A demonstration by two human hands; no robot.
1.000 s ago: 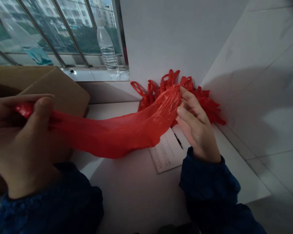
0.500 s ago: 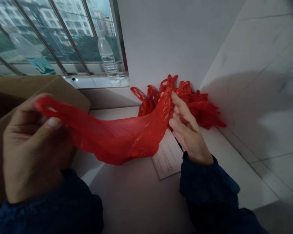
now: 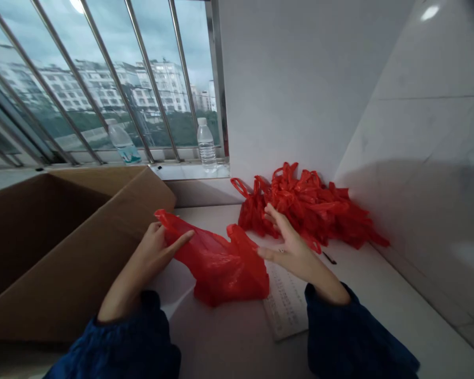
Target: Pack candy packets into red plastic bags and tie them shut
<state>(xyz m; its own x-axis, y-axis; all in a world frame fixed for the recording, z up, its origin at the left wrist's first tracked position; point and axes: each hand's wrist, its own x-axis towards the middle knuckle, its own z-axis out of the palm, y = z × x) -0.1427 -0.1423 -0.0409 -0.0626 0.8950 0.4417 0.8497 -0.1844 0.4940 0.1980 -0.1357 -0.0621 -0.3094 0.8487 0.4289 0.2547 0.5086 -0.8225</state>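
Observation:
A thin red plastic bag [image 3: 229,268] hangs just above the white table, its loose handles pointing upward. My left hand [image 3: 160,250] is beside its left handle; the fingers curl behind the plastic, the thumb lies stretched over it, and the hand grips the bag there. At the bag's right side is my right hand [image 3: 286,245], thumb and fingers spread apart, with nothing held between them. Behind my right hand lies a heap of red plastic bags [image 3: 312,202] against the wall.
An open cardboard box [image 3: 114,237] stands at the left. A printed booklet [image 3: 286,302] and a black pen [image 3: 329,258] lie on the table [image 3: 229,347]. Two bottles, one clear [image 3: 206,145] and one with a teal label [image 3: 122,142], stand by the barred window.
My right hand has let go of the bag and opened. Both hands are lower and farther out, with the left nearer the middle. The view has tilted upward.

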